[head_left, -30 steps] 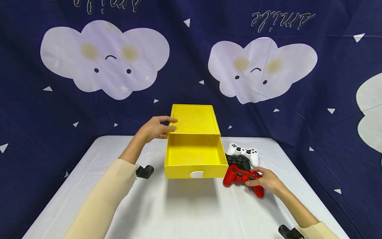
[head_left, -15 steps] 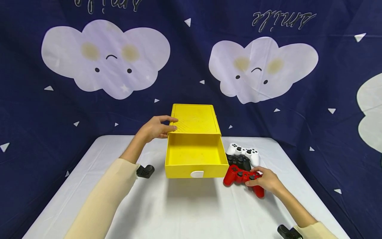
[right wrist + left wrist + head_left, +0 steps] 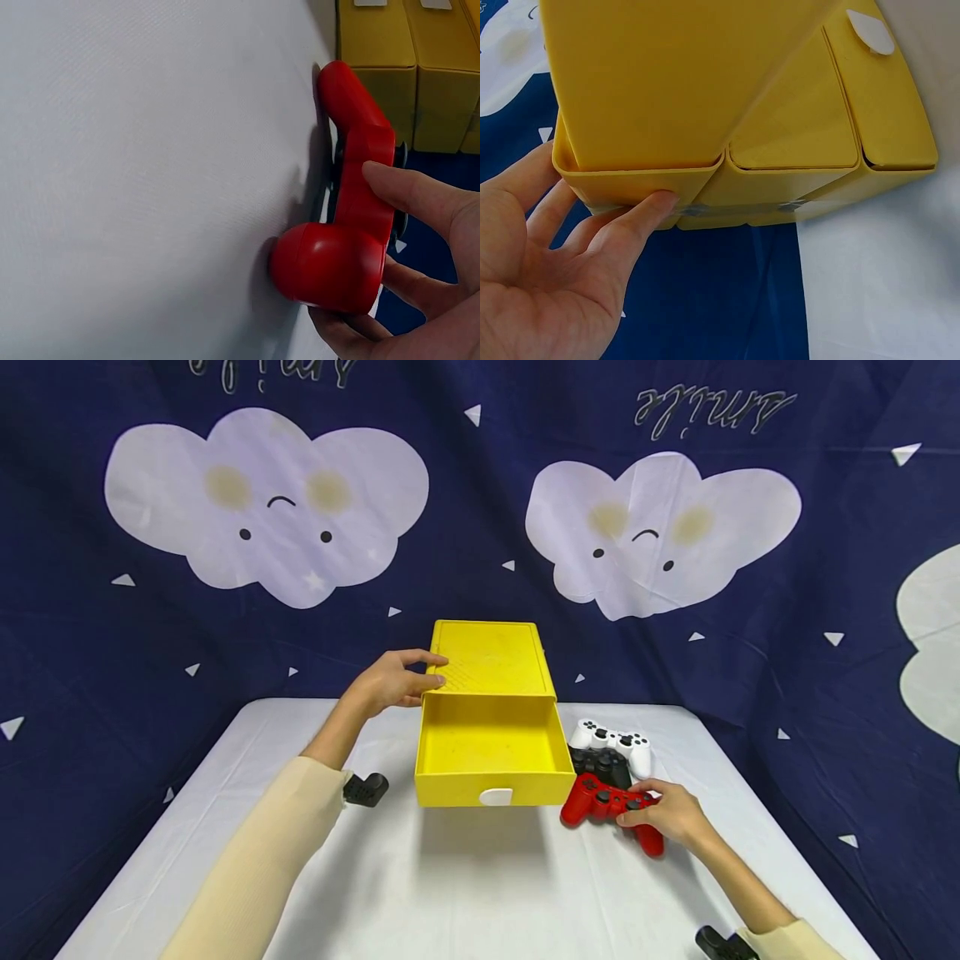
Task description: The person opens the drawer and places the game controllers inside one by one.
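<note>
A yellow drawer unit (image 3: pixel 491 656) stands mid-table, its top drawer (image 3: pixel 495 789) pulled out and bare inside. My left hand (image 3: pixel 393 679) rests against the unit's upper left edge, thumb and a finger on top. In the left wrist view, another finger of the left hand (image 3: pixel 570 255) presses the unit's side, below the pulled-out drawer (image 3: pixel 667 90). To the right of the unit, my right hand (image 3: pixel 663 814) pinches the right part of a red game controller (image 3: pixel 600 802). Seen from the right wrist, the thumb lies on the red controller (image 3: pixel 364 187), which looks slightly tilted above the cloth.
Behind the red controller lie a black game controller (image 3: pixel 603 766) and a white one (image 3: pixel 611 742), close together. A white cloth (image 3: pixel 480 893) covers the table. Dark blue fabric with clouds (image 3: pixel 472 527) hangs behind. Two lower drawers (image 3: pixel 795 112) of the unit are closed.
</note>
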The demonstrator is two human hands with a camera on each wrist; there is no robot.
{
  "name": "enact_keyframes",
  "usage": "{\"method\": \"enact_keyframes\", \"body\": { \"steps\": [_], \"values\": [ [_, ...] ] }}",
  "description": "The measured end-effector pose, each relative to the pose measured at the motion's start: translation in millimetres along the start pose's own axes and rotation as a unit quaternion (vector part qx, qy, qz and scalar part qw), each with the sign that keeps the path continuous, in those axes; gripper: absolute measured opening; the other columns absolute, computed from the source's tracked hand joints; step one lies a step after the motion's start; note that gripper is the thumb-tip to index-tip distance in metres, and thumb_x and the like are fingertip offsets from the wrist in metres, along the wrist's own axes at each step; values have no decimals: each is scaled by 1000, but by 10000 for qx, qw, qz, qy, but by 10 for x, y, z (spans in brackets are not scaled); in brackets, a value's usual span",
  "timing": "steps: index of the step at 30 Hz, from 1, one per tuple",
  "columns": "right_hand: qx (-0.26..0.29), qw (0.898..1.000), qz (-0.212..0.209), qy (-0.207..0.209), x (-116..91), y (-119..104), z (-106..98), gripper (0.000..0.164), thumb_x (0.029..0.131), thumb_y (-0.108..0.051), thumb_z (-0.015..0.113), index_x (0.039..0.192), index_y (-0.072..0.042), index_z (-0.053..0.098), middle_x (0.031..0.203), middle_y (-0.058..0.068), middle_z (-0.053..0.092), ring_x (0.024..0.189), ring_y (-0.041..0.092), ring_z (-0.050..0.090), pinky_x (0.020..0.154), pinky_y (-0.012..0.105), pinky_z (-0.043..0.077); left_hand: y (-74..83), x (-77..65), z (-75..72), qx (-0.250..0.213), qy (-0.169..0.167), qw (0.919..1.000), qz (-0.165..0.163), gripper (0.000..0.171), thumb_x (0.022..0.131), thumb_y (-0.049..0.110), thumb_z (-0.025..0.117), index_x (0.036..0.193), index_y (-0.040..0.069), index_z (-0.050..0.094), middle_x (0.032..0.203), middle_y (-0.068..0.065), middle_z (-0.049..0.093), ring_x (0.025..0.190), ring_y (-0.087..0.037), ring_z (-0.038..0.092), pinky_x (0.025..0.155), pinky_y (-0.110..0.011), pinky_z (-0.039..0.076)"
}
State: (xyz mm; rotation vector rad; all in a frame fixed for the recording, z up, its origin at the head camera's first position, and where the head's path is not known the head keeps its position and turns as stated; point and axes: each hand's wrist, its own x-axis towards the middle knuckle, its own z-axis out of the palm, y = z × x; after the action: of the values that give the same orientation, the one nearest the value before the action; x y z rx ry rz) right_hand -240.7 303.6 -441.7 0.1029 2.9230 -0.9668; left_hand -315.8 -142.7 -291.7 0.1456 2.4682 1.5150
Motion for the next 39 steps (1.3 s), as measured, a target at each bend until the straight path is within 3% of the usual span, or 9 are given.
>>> {"method": "enact_keyframes", "body": {
  "steps": [7, 14, 23, 39],
  "values": [
    [-15, 10000, 45, -26, -45, -39, -92, 65, 65, -40, 93, 118, -9, 72, 90, 8, 72, 82, 22, 62, 69, 31, 45, 5, 8, 2, 2, 1, 10000, -40, 49, 97, 24, 71, 144, 23, 58, 155, -9, 46, 127, -34, 59, 103, -45, 55],
    [-108, 9999, 8, -95, -98, -128, -306, 67, 67, -44, 92, 120, -10, 71, 91, 7, 74, 83, 21, 64, 68, 30, 46, 7, 9, 5, -11, -21, 10000, -25, 48, 97, 23, 72, 143, 23, 59, 150, -9, 51, 125, -33, 59, 102, -45, 55],
    [-158, 9997, -142, -70, -95, -354, -612, 68, 72, -43, 89, 125, -6, 69, 88, 8, 74, 79, 19, 66, 67, 31, 47, -2, 12, -2, -9, -37, 10000, 4, 49, 97, 24, 71, 144, 23, 58, 156, -8, 46, 128, -34, 59, 103, -46, 55],
    [-143, 9987, -483, 80, -81, -722, -1043, 71, 80, -47, 84, 133, -6, 63, 100, 18, 74, 79, 21, 69, 65, 31, 48, -6, 12, 1, -4, -2, 10000, -30, 49, 97, 24, 72, 144, 23, 58, 156, -8, 45, 127, -33, 58, 103, -46, 54]
  ]
}}
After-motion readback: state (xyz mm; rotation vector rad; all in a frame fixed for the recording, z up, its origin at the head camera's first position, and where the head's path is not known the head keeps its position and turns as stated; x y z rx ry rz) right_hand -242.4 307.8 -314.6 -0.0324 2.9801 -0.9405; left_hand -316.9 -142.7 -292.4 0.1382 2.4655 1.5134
